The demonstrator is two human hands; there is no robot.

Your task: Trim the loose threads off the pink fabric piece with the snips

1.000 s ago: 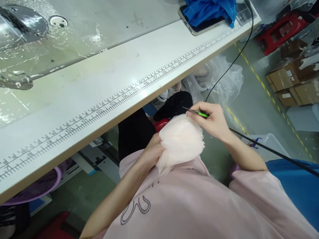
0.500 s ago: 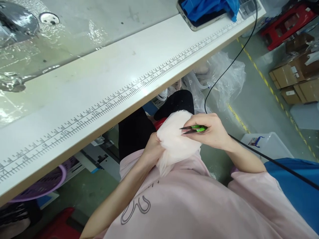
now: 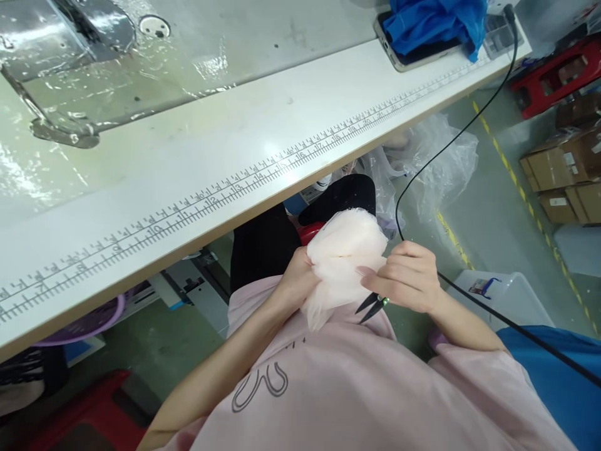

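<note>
Over my lap, a bunched piece of pale, sheer fabric (image 3: 345,250) hangs from my left hand (image 3: 299,275), whose fingers are closed on its left side. At the fabric's right edge is my right hand (image 3: 408,275), closed around a pair of thread snips (image 3: 373,307). Their dark blades poke out below the fingers, slightly apart and pointing down and left, clear of the fabric's middle. Most of the green handle is hidden in the palm. The right thumb and fingertips lie at the fabric; whether they pinch it too I cannot tell.
A white table edge with a printed ruler (image 3: 235,188) runs across in front. On it lie a phone (image 3: 399,59) and blue cloth (image 3: 436,28); a metal machine part (image 3: 107,31) sits far left. A black cable (image 3: 451,141) hangs at the right, near a white bin (image 3: 507,300).
My right hand has moved down and turned, swinging the snips' blades from the fabric's middle to below its right side. My left hand keeps its hold. The whole view has shifted slightly.
</note>
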